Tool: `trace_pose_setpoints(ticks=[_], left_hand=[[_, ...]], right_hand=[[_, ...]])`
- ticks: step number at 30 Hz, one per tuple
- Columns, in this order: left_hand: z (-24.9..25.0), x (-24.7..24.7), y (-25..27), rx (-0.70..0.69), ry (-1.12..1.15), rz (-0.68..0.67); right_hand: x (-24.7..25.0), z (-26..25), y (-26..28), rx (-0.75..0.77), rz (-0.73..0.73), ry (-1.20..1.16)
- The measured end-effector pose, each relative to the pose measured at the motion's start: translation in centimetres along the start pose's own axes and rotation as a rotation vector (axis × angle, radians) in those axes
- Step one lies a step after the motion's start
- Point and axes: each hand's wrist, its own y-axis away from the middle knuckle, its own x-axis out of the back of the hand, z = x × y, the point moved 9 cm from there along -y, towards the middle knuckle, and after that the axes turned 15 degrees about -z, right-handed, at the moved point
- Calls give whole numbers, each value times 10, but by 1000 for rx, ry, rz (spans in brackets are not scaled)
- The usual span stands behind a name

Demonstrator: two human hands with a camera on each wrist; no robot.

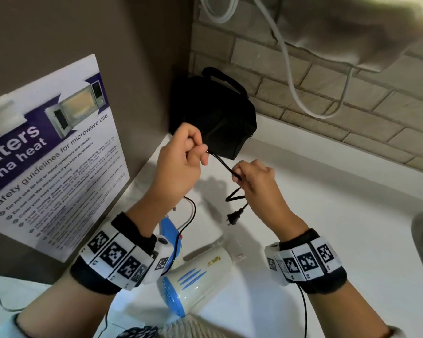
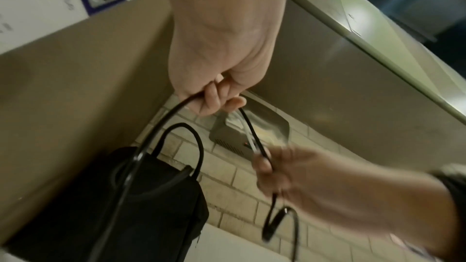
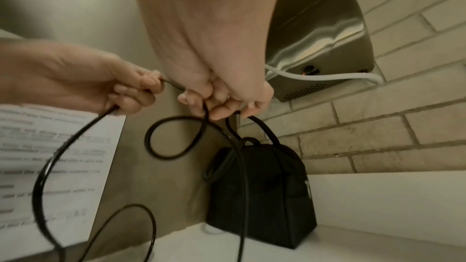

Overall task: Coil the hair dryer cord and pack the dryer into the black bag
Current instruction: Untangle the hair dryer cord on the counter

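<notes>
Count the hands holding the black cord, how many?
2. The left hand pinches the thin black cord in front of the black fabric bag; the right hand grips it nearer the plug, above the white counter.

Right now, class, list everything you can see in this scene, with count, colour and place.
hair dryer: one, white and blue, lying on the counter
cord: one, black, stretched between both hands
plug: one, black, dangling below the right hand
black bag: one, upright in the counter's corner
poster: one, white and purple, left wall
metal wall unit: one, silver, on the brick wall
white cable: one, below that unit
counter: one, white
left hand: pinches the cord
right hand: grips the cord
</notes>
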Motion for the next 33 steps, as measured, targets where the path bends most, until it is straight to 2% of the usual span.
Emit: trace_pose_setpoints(ticks=[3, 7, 12, 17, 25, 27, 29, 33], left_hand=[[-4, 18, -2, -11, 60, 63], [-16, 45, -2, -3, 135, 168], [-11, 51, 0, -36, 187, 175], [-7, 66, 0, -44, 180, 209], [-11, 74, -3, -25, 255, 238], [-15, 70, -6, -36, 220, 203], [-20, 60, -11, -33, 93, 92], [-51, 36, -20, 70, -119, -87]], right_hand=[[-10, 0, 5, 3, -71, -64], [-20, 24, 12, -81, -113, -93], [-30, 68, 15, -217, -139, 42], [-37, 103, 19, -282, -217, 222], [-33, 168, 38, -515, -252, 218], [-30, 180, 42, -532, -210, 189], [-24, 191, 47, -546, -159, 136], [-17, 214, 62, -724, -136, -72]])
